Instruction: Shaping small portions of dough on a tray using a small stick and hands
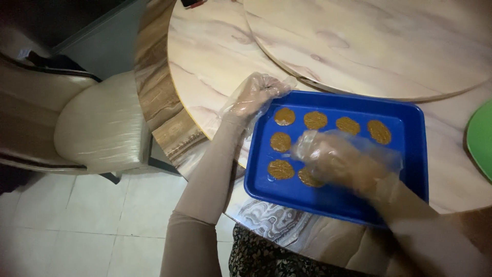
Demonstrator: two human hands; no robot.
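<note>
The blue tray (410, 154) lies on the round marbled desk (215, 61), near the desk's curved edge closest to the person, with its near left corner just over that edge. In it lie 7 flat brown patties (285, 116): 4 in a row along the far side, 2 more down the left side, and 1 partly covered beside the lowest of them. The right half of the tray floor is bare blue.

The right hand (341, 163), in a loose clear plastic glove, hovers low over the tray's middle, over the partly hidden patty. It is blurred, so I cannot tell whether it is clenched, spread, or grasping something.

The left hand (254, 95), also in a clear glove, rests at the tray's far left corner with fingers curled onto the rim, touching it; how firmly it grips cannot be told.

Beyond the tray, a large round turntable (369, 41) of the same marbled pattern sits on the desk, its edge passing just behind the tray's far rim. At the right edge of view a green plate (482, 141) shows in part, apart from the tray. To the left, a cream padded chair (97, 123) stands close to the desk over pale floor tiles (77, 231).
</note>
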